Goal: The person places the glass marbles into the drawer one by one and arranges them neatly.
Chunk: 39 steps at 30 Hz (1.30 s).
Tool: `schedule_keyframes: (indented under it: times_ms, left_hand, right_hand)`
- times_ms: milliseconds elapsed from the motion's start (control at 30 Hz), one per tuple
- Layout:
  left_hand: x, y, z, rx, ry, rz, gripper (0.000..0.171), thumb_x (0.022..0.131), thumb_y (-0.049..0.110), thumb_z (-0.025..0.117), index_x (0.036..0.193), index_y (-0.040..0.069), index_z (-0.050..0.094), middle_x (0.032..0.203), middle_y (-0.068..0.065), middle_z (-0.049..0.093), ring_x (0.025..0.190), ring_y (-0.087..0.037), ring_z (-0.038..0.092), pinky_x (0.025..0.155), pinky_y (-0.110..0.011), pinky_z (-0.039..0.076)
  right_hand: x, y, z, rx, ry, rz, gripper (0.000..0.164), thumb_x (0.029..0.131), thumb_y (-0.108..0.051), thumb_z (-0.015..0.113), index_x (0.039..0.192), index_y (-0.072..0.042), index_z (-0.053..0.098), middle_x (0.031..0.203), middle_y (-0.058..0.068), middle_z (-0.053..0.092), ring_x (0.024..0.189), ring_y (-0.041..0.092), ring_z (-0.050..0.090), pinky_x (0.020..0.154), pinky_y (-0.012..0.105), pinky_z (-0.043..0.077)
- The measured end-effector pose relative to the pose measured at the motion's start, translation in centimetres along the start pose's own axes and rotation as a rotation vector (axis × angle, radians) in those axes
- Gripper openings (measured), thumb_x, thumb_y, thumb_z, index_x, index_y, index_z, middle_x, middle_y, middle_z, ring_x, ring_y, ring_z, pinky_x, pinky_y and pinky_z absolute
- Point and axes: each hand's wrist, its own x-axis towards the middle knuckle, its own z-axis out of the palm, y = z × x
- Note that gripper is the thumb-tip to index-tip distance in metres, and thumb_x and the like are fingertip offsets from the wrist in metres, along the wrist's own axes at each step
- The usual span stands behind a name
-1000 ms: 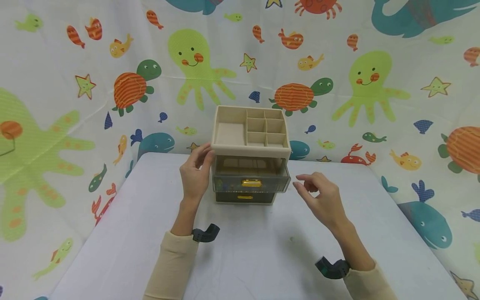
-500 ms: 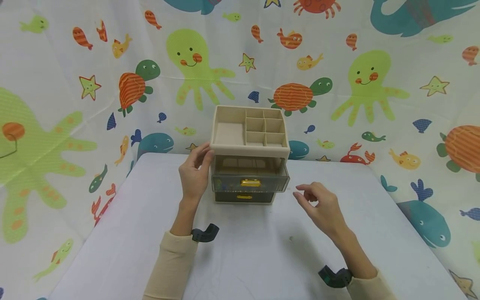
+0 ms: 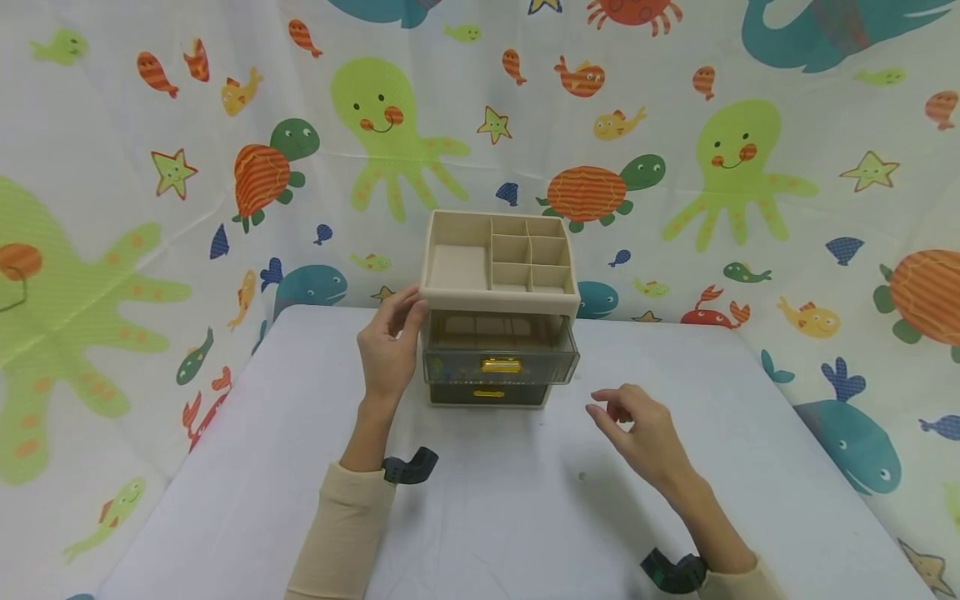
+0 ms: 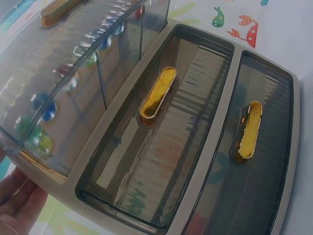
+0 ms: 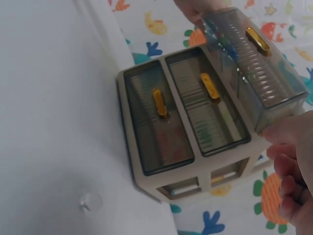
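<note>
A cream desktop drawer organizer (image 3: 498, 304) with smoky clear drawers and gold handles stands near the back of the table. Its top drawer (image 3: 501, 364) is pulled out. In the left wrist view, several coloured marbles (image 4: 45, 106) lie inside that drawer; the two drawers below are closed. My left hand (image 3: 387, 354) touches the organizer's left side just below the top tray, thumb near the front edge. To the right, apart from the organizer, my right hand (image 3: 637, 433) hovers over the table, fingers loosely bent and holding nothing.
On top of the organizer, a tray (image 3: 459, 268) is divided into several compartments. A small clear round spot or object (image 5: 91, 201) lies on the white table (image 3: 487, 500) in front. Behind hangs a cloth (image 3: 525, 100) printed with sea animals.
My right hand has moved down and slightly away from the organizer's right side. The left hand and the pulled-out drawer hold their place.
</note>
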Motion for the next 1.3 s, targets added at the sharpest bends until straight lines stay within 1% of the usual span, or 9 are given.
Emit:
schedule_keyframes:
  times_ms: [100, 267, 400, 500, 667, 800, 1100, 1300]
  left_hand:
    - [0.0, 0.0, 0.0, -0.005, 0.004, 0.002, 0.033, 0.097, 0.021, 0.067, 0.127, 0.008, 0.066, 0.117, -0.012, 0.074, 0.101, -0.025, 0.074, 0.089, -0.010, 0.054]
    - [0.0, -0.2, 0.1, -0.010, 0.006, 0.002, 0.032, 0.097, 0.019, 0.067, 0.127, 0.007, 0.066, 0.117, -0.013, 0.074, 0.101, -0.025, 0.074, 0.088, -0.009, 0.054]
    - [0.0, -0.1, 0.1, -0.003, 0.003, -0.001, 0.033, 0.097, 0.020, 0.067, 0.128, 0.007, 0.066, 0.117, -0.013, 0.074, 0.101, -0.026, 0.073, 0.088, -0.009, 0.054]
    - [0.0, 0.0, 0.1, 0.003, 0.003, -0.005, 0.033, 0.097, 0.020, 0.067, 0.127, 0.007, 0.066, 0.117, -0.013, 0.074, 0.101, -0.026, 0.074, 0.088, -0.009, 0.054]
    - [-0.1, 0.0, 0.1, 0.001, 0.006, -0.002, 0.033, 0.097, 0.020, 0.067, 0.127, 0.007, 0.066, 0.116, -0.013, 0.074, 0.100, -0.026, 0.074, 0.088, -0.008, 0.054]
    - [-0.1, 0.0, 0.1, 0.000, 0.003, 0.003, 0.033, 0.097, 0.020, 0.067, 0.128, 0.008, 0.066, 0.117, -0.012, 0.074, 0.101, -0.025, 0.074, 0.088, -0.009, 0.054]
    - [-0.1, 0.0, 0.1, 0.001, 0.006, 0.005, 0.033, 0.097, 0.021, 0.067, 0.128, 0.009, 0.066, 0.117, -0.012, 0.074, 0.101, -0.025, 0.074, 0.088, -0.011, 0.055]
    - [-0.1, 0.0, 0.1, 0.004, 0.006, 0.006, 0.032, 0.097, 0.020, 0.067, 0.127, 0.008, 0.067, 0.117, -0.012, 0.074, 0.101, -0.026, 0.074, 0.088, -0.011, 0.055]
  right_hand:
    - [-0.5, 0.2, 0.2, -0.003, -0.011, -0.003, 0.025, 0.077, -0.003, 0.084, 0.099, -0.008, 0.075, 0.074, -0.007, 0.056, 0.070, 0.004, 0.052, 0.064, 0.011, 0.053]
    - [-1.4, 0.6, 0.6, -0.001, -0.028, 0.015, 0.025, 0.077, -0.003, 0.084, 0.099, -0.010, 0.075, 0.074, -0.010, 0.055, 0.069, 0.003, 0.051, 0.061, 0.017, 0.055]
    - [-2.0, 0.8, 0.8, -0.005, -0.049, 0.022, 0.025, 0.077, -0.003, 0.084, 0.099, -0.010, 0.075, 0.073, -0.010, 0.054, 0.069, 0.003, 0.050, 0.060, 0.017, 0.054]
    - [-2.3, 1.1, 0.9, -0.012, -0.058, 0.019, 0.026, 0.076, -0.003, 0.085, 0.099, -0.010, 0.075, 0.073, -0.010, 0.054, 0.069, 0.002, 0.049, 0.060, 0.015, 0.053]
    - [-2.7, 1.4, 1.2, -0.014, -0.060, 0.001, 0.028, 0.074, -0.002, 0.086, 0.098, -0.008, 0.074, 0.072, -0.011, 0.053, 0.068, 0.002, 0.048, 0.058, 0.017, 0.051]
    - [-3.2, 1.6, 1.5, -0.006, -0.073, -0.003, 0.024, 0.076, -0.004, 0.085, 0.097, -0.008, 0.074, 0.071, -0.012, 0.051, 0.068, 0.003, 0.048, 0.056, 0.019, 0.050]
    - [-4.4, 1.6, 2.5, 0.004, -0.126, 0.022, 0.020, 0.078, -0.008, 0.084, 0.095, -0.007, 0.074, 0.071, -0.013, 0.049, 0.069, 0.000, 0.044, 0.056, 0.015, 0.044]
    - [-5.1, 1.8, 3.0, 0.020, -0.124, -0.002, 0.019, 0.076, -0.007, 0.084, 0.090, -0.007, 0.072, 0.069, -0.012, 0.049, 0.068, 0.000, 0.046, 0.056, 0.015, 0.044]
